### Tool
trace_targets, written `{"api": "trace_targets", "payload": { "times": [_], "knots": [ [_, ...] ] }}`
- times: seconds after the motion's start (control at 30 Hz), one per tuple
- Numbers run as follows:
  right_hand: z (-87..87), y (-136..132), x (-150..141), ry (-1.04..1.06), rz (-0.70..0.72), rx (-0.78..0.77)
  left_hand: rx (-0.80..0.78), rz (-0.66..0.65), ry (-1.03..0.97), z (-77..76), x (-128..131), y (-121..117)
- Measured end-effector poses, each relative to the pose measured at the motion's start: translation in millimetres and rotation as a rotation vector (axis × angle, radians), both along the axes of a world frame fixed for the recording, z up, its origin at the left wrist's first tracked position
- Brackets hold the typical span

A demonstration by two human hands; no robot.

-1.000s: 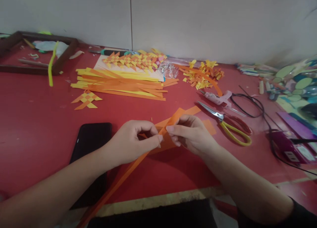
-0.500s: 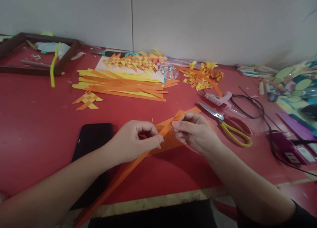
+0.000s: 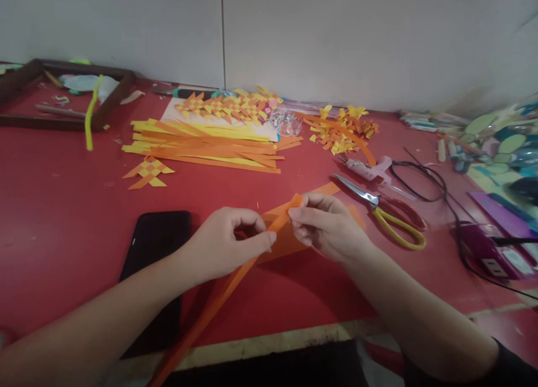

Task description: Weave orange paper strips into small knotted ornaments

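A long orange paper strip (image 3: 218, 303) runs from the table's front edge up between my two hands. My left hand (image 3: 235, 236) pinches it between thumb and fingers, partway along. Close by on the right, my right hand (image 3: 325, 224) is closed on its upper end, which looks folded over. Beneath both hands lies a flat piece of orange paper (image 3: 279, 247), partly covered by them. A woven orange and yellow paper fish (image 3: 149, 172) rests at the left, beyond a black phone (image 3: 157, 235) that my left forearm partly hides.
Scissors (image 3: 374, 199) with red and yellow handles lie to the right, near a pink glue gun (image 3: 370, 167) and its black cord. A pile of orange and yellow strips (image 3: 205, 143), woven pieces (image 3: 229, 106) and paper scraps (image 3: 344, 126) sit farther back. A dark frame (image 3: 101, 115) stands at far left.
My right hand has shifted slightly left and down with the strip's upper end. The strip's lower tail has swung a little to the right. My left hand keeps its pinch.
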State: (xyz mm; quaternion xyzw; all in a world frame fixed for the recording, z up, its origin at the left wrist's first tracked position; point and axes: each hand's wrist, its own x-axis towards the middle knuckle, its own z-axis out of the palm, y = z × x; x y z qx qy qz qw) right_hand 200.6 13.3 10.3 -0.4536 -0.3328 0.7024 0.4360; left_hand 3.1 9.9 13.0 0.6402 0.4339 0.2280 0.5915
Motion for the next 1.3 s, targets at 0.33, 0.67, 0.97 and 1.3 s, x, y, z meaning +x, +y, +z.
{"api": "trace_targets", "payload": {
  "times": [0.33, 0.67, 0.97, 1.3],
  "knots": [
    [-1.4, -3, 1, -0.026, 0.152, 0.032, 0.032, -0.03, -0.028, 0.3, -1, -1],
    [-7.0, -4, -6, -0.058, 0.098, 0.091, 0.075, 0.157, -0.066, -3.3, -4, 6],
    [-1.7, 10, -1, 0.072, -0.324, -0.018, -0.056, 0.101, -0.106, -4.3, -2, 4],
    [-2.4, 6, 5, -0.168, -0.063, 0.118, -0.134, 0.204, -0.184, -3.4, 1, 4]
  ]
}}
